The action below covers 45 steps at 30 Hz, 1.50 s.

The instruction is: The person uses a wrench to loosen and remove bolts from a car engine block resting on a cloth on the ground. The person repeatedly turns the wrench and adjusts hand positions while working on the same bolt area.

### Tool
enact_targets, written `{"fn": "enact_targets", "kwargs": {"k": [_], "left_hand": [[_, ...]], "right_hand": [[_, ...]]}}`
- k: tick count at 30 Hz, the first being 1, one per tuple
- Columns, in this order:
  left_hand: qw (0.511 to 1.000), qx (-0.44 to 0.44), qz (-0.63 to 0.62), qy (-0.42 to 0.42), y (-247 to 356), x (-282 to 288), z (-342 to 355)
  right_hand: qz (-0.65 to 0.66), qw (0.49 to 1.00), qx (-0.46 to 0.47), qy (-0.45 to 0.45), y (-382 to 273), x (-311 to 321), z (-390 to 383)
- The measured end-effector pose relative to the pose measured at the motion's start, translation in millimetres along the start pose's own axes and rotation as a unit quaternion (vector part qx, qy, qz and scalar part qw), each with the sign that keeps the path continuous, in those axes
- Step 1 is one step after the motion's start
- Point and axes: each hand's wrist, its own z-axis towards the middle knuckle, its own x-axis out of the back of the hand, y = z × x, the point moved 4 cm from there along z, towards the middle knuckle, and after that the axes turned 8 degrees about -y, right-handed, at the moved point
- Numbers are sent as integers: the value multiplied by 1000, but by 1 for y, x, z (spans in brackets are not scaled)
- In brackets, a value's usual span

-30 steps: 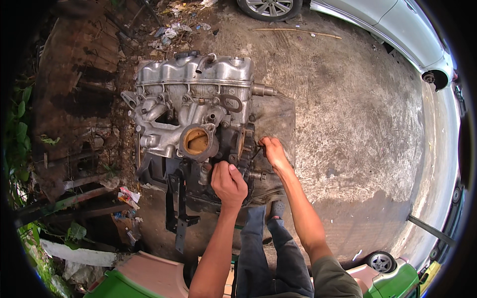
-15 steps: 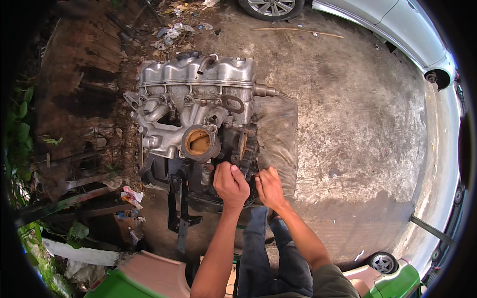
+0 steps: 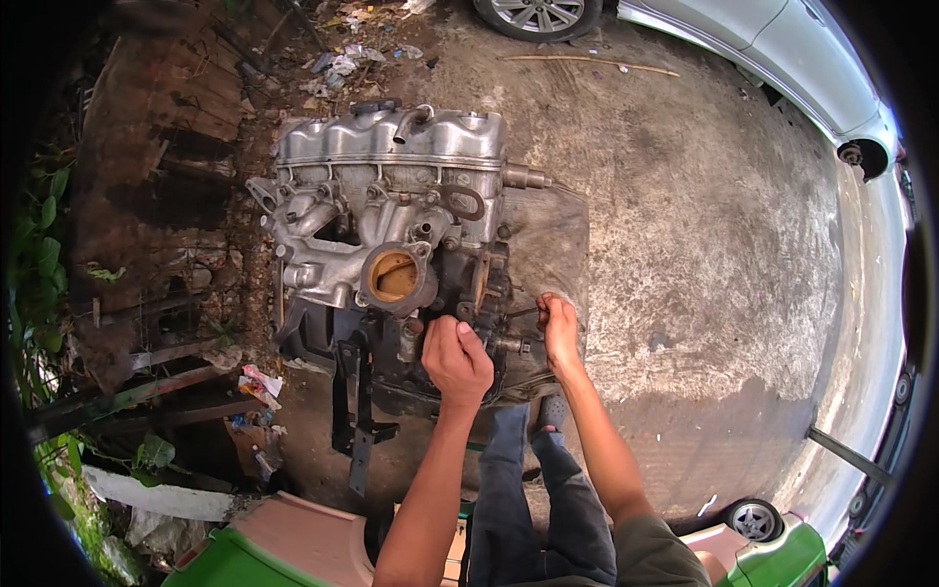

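Note:
A grey metal car engine stands before me, with its ribbed silver cover at the far side. The round throttle opening of its intake manifold faces up. My left hand is closed in a fist against the dark lower part of the engine, just nearer to me than that opening; what its fingers grip is hidden. To the right of the engine, my right hand pinches a thin dark rod, which points left toward the engine's side. A metal shaft end sticks out just below the rod.
A dark bracket juts from the engine's near left. Beneath the engine lies a worn sheet on the concrete. Broken planks and litter lie at left. A silver car is at far right, and green vehicle parts are nearby.
My right hand has moved up and to the right, away from the engine's side, and the thin dark rod now shows in its fingers. My left hand has barely moved.

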Motion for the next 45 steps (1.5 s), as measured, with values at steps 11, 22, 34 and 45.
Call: {"fn": "enact_targets", "kwargs": {"k": [11, 22, 34, 45], "left_hand": [[1000, -8, -6, -4, -2, -1, -1], [1000, -1, -3, -9, -1, -1, -1], [1000, -3, 3, -2, -2, -2, -1], [1000, -4, 2, 1, 0, -1, 1]], "right_hand": [[26, 996, -88, -15, -34, -16, 20], [-108, 991, 54, -50, -16, -24, 43], [-283, 932, 140, -179, -57, -35, -24], [-390, 850, 329, -131, -39, -39, -67]]}}
